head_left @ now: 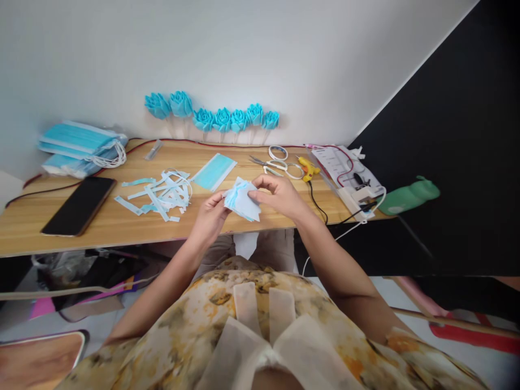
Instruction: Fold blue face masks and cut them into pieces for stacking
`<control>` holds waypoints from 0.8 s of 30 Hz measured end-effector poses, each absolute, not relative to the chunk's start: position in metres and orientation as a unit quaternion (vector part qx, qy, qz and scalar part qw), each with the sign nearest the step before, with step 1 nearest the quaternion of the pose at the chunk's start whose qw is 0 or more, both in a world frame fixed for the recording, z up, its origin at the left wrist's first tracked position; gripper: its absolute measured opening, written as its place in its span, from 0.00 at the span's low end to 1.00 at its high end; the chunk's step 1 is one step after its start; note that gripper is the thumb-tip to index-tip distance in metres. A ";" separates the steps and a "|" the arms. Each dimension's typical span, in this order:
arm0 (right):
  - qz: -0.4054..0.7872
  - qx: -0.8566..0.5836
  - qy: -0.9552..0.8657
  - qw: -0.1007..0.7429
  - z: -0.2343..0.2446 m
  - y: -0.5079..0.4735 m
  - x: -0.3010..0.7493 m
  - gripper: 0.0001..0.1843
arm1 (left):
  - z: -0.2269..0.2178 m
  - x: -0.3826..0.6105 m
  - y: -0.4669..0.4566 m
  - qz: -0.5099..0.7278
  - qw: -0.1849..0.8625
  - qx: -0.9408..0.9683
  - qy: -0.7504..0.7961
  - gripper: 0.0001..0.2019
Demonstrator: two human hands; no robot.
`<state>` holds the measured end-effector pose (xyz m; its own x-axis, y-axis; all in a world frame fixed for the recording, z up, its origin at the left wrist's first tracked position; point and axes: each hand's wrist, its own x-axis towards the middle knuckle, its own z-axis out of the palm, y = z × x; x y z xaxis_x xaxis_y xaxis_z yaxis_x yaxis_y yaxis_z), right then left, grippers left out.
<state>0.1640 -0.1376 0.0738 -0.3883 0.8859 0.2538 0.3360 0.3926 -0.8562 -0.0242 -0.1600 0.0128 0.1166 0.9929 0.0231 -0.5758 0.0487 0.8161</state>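
A small stack of cut mask pieces (242, 200), pale blue and white, is held between both hands just above the table's front edge. My left hand (212, 216) pinches the stack along its left side. Fingers and thumb of my right hand (278, 196) close on its upper right corner. Behind the stack, a flat blue face mask (215, 171) without ear loops lies on the table. Scissors (270, 164) with white handles rest beyond my right hand, beside a roll of tape (278, 152).
Cut strips (162, 195) lie in a heap on the left, near a phone (79, 206) and a pile of masks (83, 143). Several blue flowers (222, 119) stand against the wall. A yellow glue gun (309, 169), power strip (356, 201) and green bottle (410, 196) are on the right.
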 end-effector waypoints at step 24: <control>0.547 -0.418 -0.545 0.479 0.025 -0.085 0.171 0.18 | 0.004 0.006 -0.091 0.627 0.515 0.466 0.354 0.25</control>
